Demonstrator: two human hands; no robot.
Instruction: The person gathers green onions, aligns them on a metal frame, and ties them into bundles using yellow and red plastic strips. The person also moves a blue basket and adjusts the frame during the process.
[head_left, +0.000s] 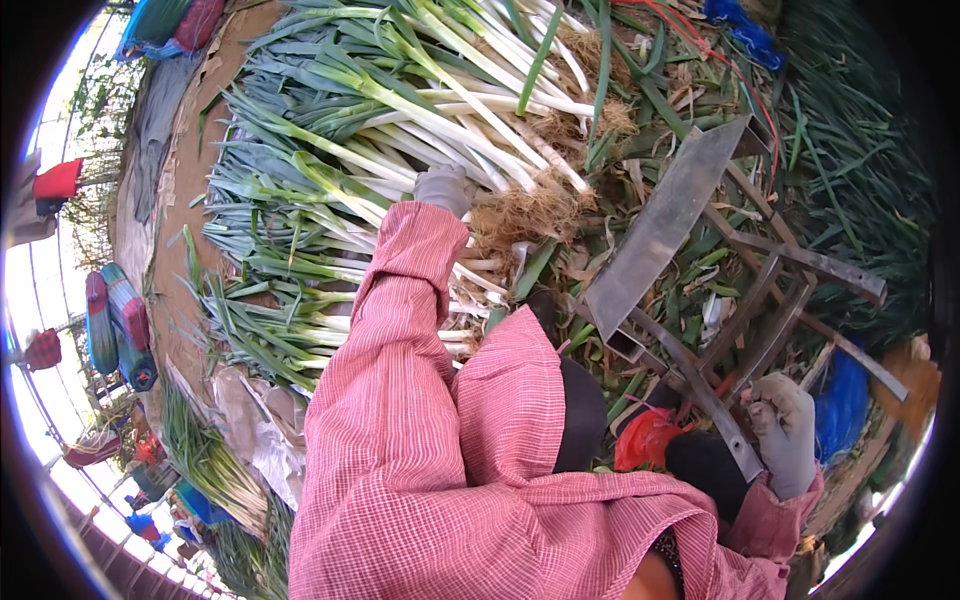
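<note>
A broad heap of long green onions (420, 112) lies before me, leaves to the left and pale stalks and roots to the right. My left hand (442, 189), in a grey glove, rests among the white stalks just left of a clump of brown roots (529, 210). Its fingers are hidden, so I cannot tell whether it grips a stalk. At the lower right, my right hand (784, 431), also gloved, has its fingers curled, with nothing plainly seen in them. Close to its left is a leg of a metal frame (720, 420) topped by a flat plate (664, 232).
Loose leaves and trimmings (686, 277) litter the ground around the frame. More dark green leaves (855, 165) pile up at the far right. A red plastic bag (649, 442) lies by my legs. Another onion bundle (217, 465) and clear plastic sheeting (274, 442) are at the lower left.
</note>
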